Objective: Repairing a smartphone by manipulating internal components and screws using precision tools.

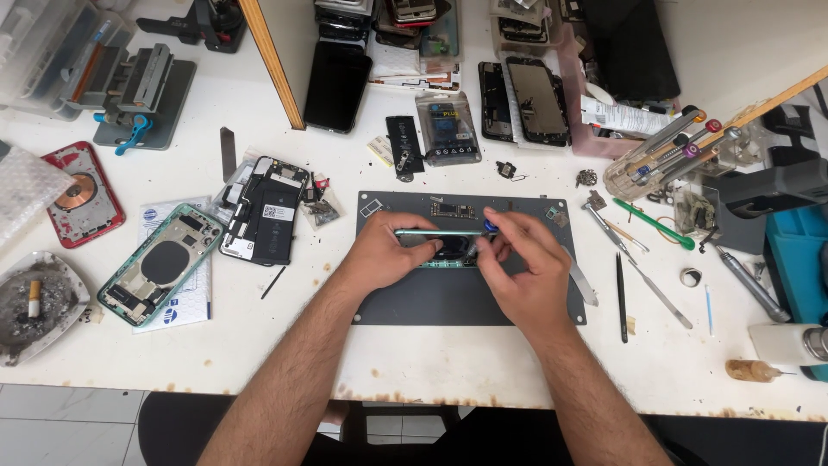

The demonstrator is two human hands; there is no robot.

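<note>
head view: nearest the camera two bare forearms are seen reaching up from the desk (448, 362) edge onto a dark grey work mat (448, 298). the left hand (379, 252) is wrapped around the near end of a green phone frame (435, 246), which is held on edge over the upper middle of the mat, its grip closed on the frame. the right hand (526, 263) is pinched narrowly on a small blue-tipped tool (488, 227), whose tip is set against the frame's right end; whether it is a driver or a pick cannot be told.

the step in hand is judged to be fine work inside the frame. it would be done well if the frame were kept braced against the mat by the left hand, so that it cannot rock, and if the tool were pressed straight and lightly, since a slip could mar the parts inside. any loose screw is best dropped on the mat, not on the crowded desk.

to the left, well apart, a second green phone housing (159, 263) is laid open on a white sheet, with a black opened phone (263, 211) just beside it and a red back cover (82, 194) farther left. an ashtray (39, 302) with a cigarette is set at the left edge. to the right of the mat black tweezers (620, 298), a green pry tool (655, 224) and a rack of screwdrivers (664, 151) are placed.
</note>
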